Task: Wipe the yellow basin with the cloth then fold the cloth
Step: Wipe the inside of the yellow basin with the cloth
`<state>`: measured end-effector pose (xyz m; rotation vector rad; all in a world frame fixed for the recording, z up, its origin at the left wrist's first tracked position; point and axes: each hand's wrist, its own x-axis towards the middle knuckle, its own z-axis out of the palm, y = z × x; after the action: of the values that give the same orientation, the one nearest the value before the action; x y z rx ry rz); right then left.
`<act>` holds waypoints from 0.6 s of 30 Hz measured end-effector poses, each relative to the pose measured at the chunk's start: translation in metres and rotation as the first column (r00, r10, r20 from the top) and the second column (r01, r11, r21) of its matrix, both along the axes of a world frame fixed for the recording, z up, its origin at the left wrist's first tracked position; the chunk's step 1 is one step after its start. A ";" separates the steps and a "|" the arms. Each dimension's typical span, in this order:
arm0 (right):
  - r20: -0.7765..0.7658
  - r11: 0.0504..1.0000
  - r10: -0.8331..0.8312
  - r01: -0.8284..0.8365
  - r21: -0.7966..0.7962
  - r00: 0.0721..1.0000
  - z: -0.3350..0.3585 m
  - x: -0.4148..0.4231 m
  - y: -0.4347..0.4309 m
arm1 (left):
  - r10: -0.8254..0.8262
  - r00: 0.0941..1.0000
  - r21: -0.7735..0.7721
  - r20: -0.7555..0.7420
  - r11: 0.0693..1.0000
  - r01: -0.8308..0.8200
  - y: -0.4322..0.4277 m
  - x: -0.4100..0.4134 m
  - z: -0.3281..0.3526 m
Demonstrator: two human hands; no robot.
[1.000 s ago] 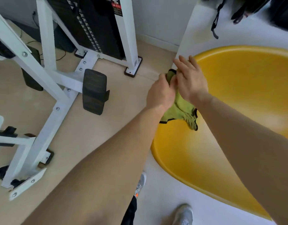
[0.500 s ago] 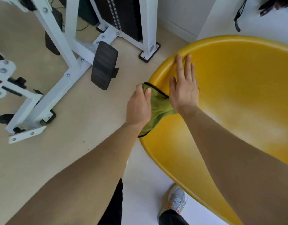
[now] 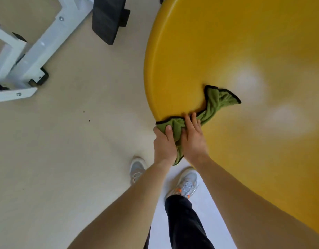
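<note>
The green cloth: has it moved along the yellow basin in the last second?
Yes. The left hand, still gripping it, and the right hand, still pressing on it, slid the cloth along the basin rim from the far side toward the person's feet. The cloth stays bunched, unfolded.

We recorded the yellow basin (image 3: pixel 187 51) as large, round and glossy, with a smooth rim and pale light patches on its surface. The green cloth (image 3: pixel 219 101), black-edged, lay crumpled across the near rim. One end was spread inside the basin and the other hung outside.
</note>
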<state>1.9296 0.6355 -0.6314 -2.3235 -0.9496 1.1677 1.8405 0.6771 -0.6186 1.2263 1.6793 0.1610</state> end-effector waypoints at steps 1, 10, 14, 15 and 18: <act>-0.004 0.999 -0.041 0.041 0.011 0.999 0.003 -0.002 0.000 | -0.014 0.999 0.040 -0.035 0.999 0.016 0.008 -0.002 0.004; -0.009 0.994 -0.038 0.038 0.098 0.999 0.002 -0.016 -0.043 | -0.086 0.996 -0.044 0.017 0.995 0.086 -0.015 -0.006 -0.011; 0.086 0.992 0.046 -0.035 -0.125 0.995 -0.002 0.003 -0.138 | -0.473 0.876 -0.516 0.098 0.728 0.451 -0.095 -0.003 -0.021; 0.096 0.986 0.054 -0.038 -0.164 0.994 -0.001 0.004 -0.151 | -0.535 0.840 -0.521 0.095 0.692 0.500 -0.105 -0.004 -0.021; 0.119 0.956 0.057 -0.020 -0.293 0.991 0.015 0.011 -0.170 | -0.566 0.824 -0.422 0.010 0.745 0.517 -0.111 -0.006 -0.005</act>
<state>1.9405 0.4659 -0.6164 -2.6499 -0.9226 1.2622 1.8347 0.5658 -0.6236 1.3580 1.2874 -0.6121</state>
